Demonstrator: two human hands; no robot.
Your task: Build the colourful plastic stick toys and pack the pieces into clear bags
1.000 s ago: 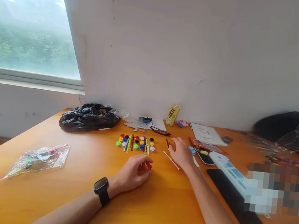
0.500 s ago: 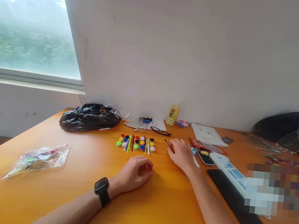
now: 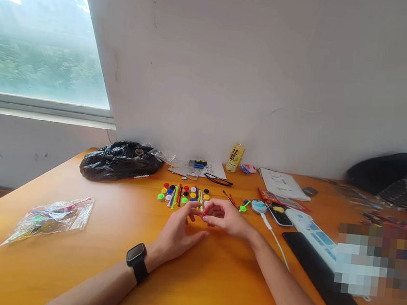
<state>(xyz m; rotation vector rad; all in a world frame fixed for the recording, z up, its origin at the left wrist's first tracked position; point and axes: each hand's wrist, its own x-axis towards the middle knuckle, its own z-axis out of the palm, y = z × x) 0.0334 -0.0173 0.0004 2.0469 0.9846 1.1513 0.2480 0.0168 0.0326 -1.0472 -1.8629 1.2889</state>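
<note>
Wooden table (image 3: 116, 221) against pale wall (image 3: 211, 75); right fingers (image 3: 217, 205) pinch red piece (image 3: 203, 214), left fingers (image 3: 197, 238) parted.

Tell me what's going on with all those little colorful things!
Someone at the table is pinching a tiny red piece in the right hand. The left hand is right beside it, thumb and fingers spread; I can't tell if it touches the piece. Just beyond the hands, colored discs and sticks lie in neat groups. A green piece lies off to their right.
</note>
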